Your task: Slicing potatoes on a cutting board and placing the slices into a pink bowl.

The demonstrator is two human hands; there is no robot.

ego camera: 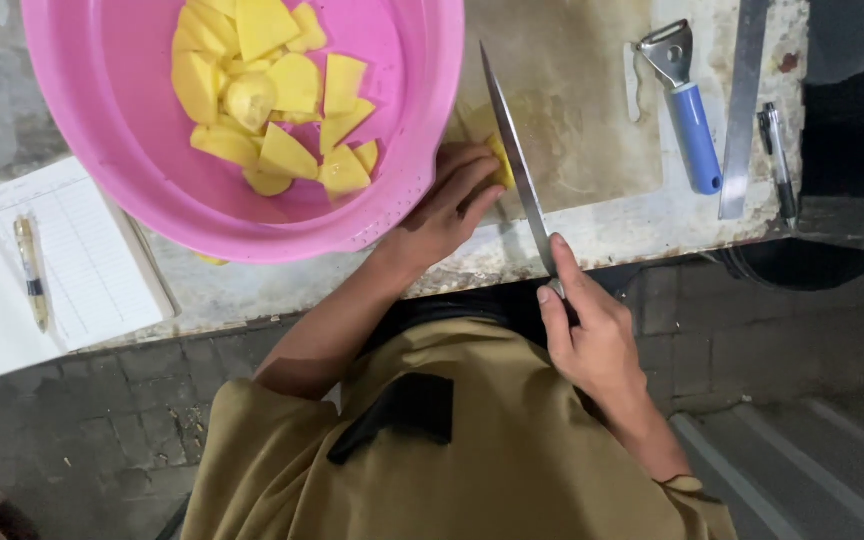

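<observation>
- Worn desk (612,225), pink bowl (132,150) cut off at top.
- Left hand (447,210) pressing yellow piece (500,160), mostly hidden.
- Right hand (592,335) clenched on knife (514,150); handle concealed.

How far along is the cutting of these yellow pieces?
Many cut yellow chunks already sit in the pink bowl. The left hand steadies one piece on the board while the right hand holds the knife against it. No uncut pieces show elsewhere.
</observation>
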